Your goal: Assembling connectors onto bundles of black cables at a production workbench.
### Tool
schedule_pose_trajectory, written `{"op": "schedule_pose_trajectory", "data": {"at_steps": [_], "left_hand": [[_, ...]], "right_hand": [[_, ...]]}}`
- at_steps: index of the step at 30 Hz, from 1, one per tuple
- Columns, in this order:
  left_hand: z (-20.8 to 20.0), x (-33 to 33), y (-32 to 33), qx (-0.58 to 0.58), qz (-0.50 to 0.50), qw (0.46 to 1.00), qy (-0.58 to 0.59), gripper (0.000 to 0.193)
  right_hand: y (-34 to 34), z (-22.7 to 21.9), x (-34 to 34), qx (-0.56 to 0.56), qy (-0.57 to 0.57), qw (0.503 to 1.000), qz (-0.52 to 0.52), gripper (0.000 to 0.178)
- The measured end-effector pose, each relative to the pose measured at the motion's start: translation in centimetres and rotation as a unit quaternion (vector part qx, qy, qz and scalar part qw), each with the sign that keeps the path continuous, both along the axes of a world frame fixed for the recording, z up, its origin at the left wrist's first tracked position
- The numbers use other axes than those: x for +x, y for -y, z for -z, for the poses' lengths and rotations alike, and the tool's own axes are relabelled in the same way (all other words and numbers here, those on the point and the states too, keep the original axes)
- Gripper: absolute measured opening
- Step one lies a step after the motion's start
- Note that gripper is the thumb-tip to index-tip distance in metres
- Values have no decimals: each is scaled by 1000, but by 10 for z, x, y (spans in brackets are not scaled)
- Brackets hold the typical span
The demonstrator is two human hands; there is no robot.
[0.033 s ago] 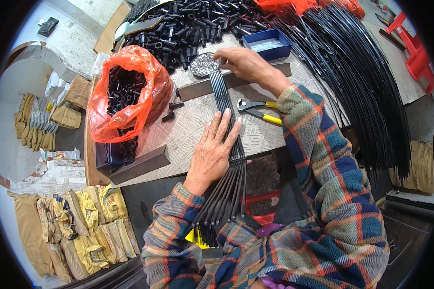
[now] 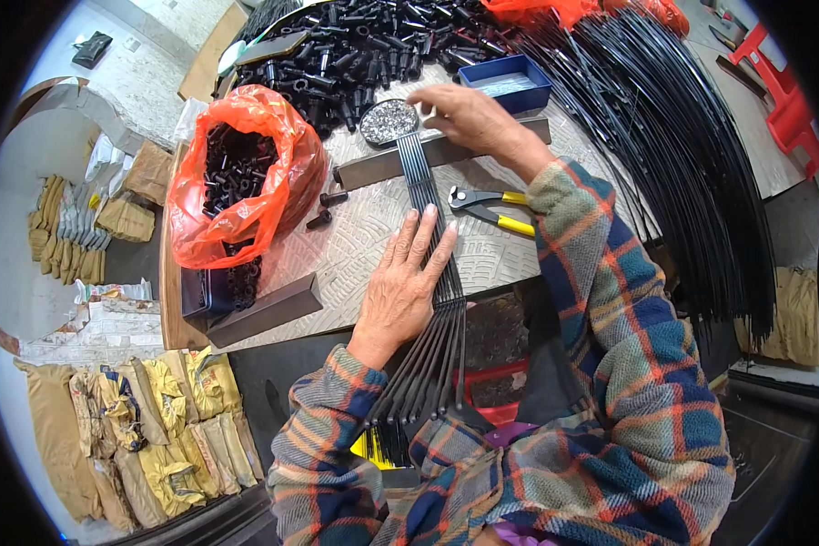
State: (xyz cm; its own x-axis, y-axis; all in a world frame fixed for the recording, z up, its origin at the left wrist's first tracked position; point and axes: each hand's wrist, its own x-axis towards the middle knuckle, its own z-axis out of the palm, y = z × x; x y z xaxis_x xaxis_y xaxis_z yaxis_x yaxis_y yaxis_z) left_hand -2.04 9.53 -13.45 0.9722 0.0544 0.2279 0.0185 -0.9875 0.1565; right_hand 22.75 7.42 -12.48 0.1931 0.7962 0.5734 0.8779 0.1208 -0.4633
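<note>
My left hand (image 2: 399,296) lies flat, fingers spread, on a row of thin black cables (image 2: 419,177) with silvery far ends. Those cables cross a dark metal angle bar (image 2: 369,167), and their near ends fan out toward my lap. Just beyond the cable tips is a round dish (image 2: 389,123) of small silver metal pieces. My right hand (image 2: 473,118) hovers at the dish's right side, its fingers bent and thumb and forefinger close together; whatever they pinch, if anything, is too small to make out. End-cutting pliers (image 2: 491,209) with yellow handles lie below my right wrist.
Left on the table stands an orange-red plastic bag (image 2: 291,191) of black fittings, beside a second angle bar (image 2: 268,311). More black fittings (image 2: 337,55) are heaped at the back, near a blue tray (image 2: 519,96). A large bundle of black cables (image 2: 664,136) hangs over the right edge.
My right hand has shifted slightly to the right, and its fingertips are a little farther from the dish and the cable tips. My left hand stays on the cables.
</note>
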Motion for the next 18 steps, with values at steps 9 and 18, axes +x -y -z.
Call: {"op": "schedule_pose_trajectory", "data": {"at_steps": [9, 18], "left_hand": [[-10, 0, 3, 1, 32, 999, 13, 81], [-6, -11, 10, 0, 50, 998, 47, 91]], "right_hand": [[16, -12, 41, 91, 160, 972, 145, 7], [22, -23, 93, -250, 214, 918, 221, 3]]}}
